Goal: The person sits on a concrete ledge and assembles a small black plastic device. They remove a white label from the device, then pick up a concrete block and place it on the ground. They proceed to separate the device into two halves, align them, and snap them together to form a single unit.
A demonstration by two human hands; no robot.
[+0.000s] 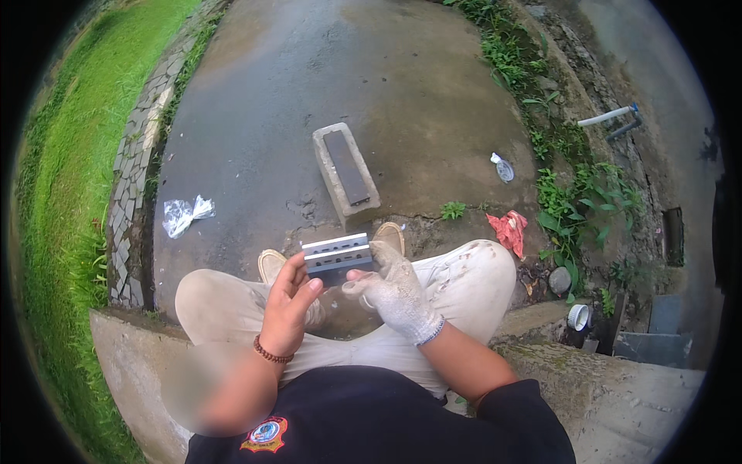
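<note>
Bare left hand [287, 305] fingers curled gripping left end of grey grooved metal block [337, 254], gloved right hand [396, 292] clasping its right end, block held over knees, concrete block [345, 175] beyond on wet pavement [309, 77]

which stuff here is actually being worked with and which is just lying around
In hand:
metal bar, held between the bare left hand and the gloved right hand

Lying about:
concrete block
clear plastic bag
red rag
small plastic bottle
white pipe
</note>
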